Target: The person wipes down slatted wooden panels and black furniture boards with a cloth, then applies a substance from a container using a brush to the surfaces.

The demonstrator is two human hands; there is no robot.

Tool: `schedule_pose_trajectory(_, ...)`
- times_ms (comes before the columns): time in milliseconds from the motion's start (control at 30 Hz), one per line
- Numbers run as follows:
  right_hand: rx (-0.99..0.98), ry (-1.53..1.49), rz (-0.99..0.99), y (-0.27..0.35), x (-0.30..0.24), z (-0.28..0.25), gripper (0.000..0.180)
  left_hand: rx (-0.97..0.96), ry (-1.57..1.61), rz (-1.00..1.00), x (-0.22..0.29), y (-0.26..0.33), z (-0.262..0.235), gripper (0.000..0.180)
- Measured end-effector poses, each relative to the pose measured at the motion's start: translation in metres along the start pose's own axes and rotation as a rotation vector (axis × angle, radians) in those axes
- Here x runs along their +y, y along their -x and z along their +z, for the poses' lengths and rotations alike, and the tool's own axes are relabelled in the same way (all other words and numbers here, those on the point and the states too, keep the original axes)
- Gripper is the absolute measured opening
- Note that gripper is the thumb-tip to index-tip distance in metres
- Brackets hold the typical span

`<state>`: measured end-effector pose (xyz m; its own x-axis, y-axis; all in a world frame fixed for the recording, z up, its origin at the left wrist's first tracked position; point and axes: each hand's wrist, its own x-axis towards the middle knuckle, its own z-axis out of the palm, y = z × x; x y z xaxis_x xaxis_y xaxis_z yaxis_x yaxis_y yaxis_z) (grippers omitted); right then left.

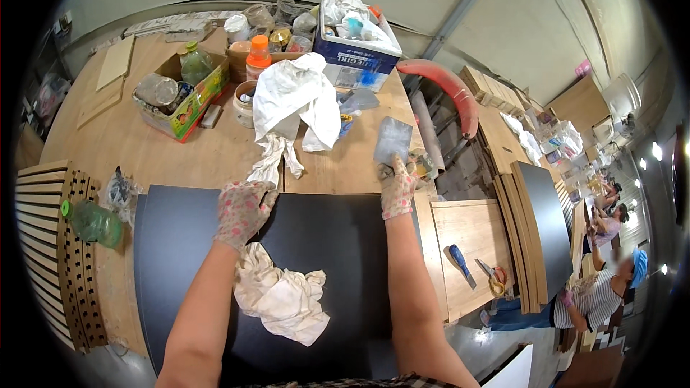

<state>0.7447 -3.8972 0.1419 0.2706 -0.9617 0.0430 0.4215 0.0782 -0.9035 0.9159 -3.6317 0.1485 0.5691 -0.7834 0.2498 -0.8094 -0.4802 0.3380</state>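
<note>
My left hand (246, 212), in a pale glove with pink dots, is over the far edge of a dark flat panel (316, 226). Its fingers curl closed; what they hold, if anything, is hidden. The tail of a white cloth (298, 93) reaches down to that glove. Gloved likewise, my right hand (398, 185) grips a flat grey rectangular plate (393, 138) by its near end, at the panel's far right corner. A crumpled cream rag (280, 294) lies on the panel between my forearms.
Behind the panel stand a box with bottles (180, 111), an orange-capped bottle (259, 57), a tub (245, 104) and a blue-white carton (357, 65). Slatted boards (50, 244) and a green bottle (97, 223) are left; a screwdriver (461, 266), scissors (494, 276) and a person (596, 294) right.
</note>
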Motion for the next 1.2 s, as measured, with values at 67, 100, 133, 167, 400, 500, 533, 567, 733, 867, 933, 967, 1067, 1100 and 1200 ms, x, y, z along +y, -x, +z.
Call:
schedule_pose_trajectory(67,-0.038,-0.074,0.030,-0.015,0.010,-0.006,0.038,0.020,0.013,0.015,0.001,0.000,-0.002,0.024)
schedule_pose_trajectory(100,-0.147,0.028,0.013,-0.025,0.013,-0.008,0.040,-0.007,0.012,0.003,0.003,-0.002,-0.005,0.024)
schedule_pose_trajectory(133,-0.311,0.541,-0.205,-0.050,0.016,-0.035,0.044,-0.031,0.033,0.012,0.014,-0.005,-0.005,0.025)
schedule_pose_trajectory(167,-0.379,1.034,-0.493,-0.075,0.021,-0.070,0.047,-0.040,0.074,0.034,0.024,-0.008,0.007,0.025)
schedule_pose_trajectory(400,-0.096,0.874,-0.299,0.023,0.020,-0.004,0.045,-0.024,-0.063,0.000,-0.003,0.001,0.004,0.025)
schedule_pose_trajectory(500,-0.392,0.911,-0.422,0.117,-0.009,0.022,0.048,-0.058,-0.011,-0.005,-0.001,0.001,0.000,0.025)
schedule_pose_trajectory(533,-0.489,0.874,-0.406,0.147,-0.018,0.027,0.050,-0.058,-0.011,-0.008,0.002,0.000,-0.003,0.025)
schedule_pose_trajectory(567,-0.673,0.861,-0.533,0.172,-0.027,0.031,0.049,-0.034,0.003,0.010,0.007,0.000,-0.006,0.025)
schedule_pose_trajectory(733,-1.248,1.383,-0.705,0.287,-0.037,0.052,0.051,-0.081,-0.043,0.015,0.009,-0.003,-0.003,0.024)
schedule_pose_trajectory(867,-0.982,1.720,-0.823,0.251,-0.031,0.042,0.048,0.002,0.009,-0.004,0.003,0.000,0.000,0.021)
schedule_pose_trajectory(933,-0.756,1.906,-0.644,0.214,-0.030,0.003,0.043,0.031,-0.012,-0.021,0.002,-0.001,0.004,0.026)
schedule_pose_trajectory(967,-0.567,2.032,-0.888,0.200,-0.035,-0.007,0.045,0.017,0.010,-0.029,0.005,-0.003,0.003,0.024)
schedule_pose_trajectory(1067,-0.494,1.966,-0.937,0.207,-0.030,-0.011,0.050,0.048,0.123,-0.044,0.020,-0.007,-0.003,0.021)
schedule_pose_trajectory(1100,-0.548,1.972,-0.853,0.222,-0.021,0.003,0.051,0.090,0.183,-0.065,0.015,-0.007,-0.007,0.021)
schedule_pose_trajectory(1200,-0.803,1.413,-1.002,0.322,-0.016,0.082,0.073,0.219,0.185,0.017,-0.019,0.004,0.002,0.029)
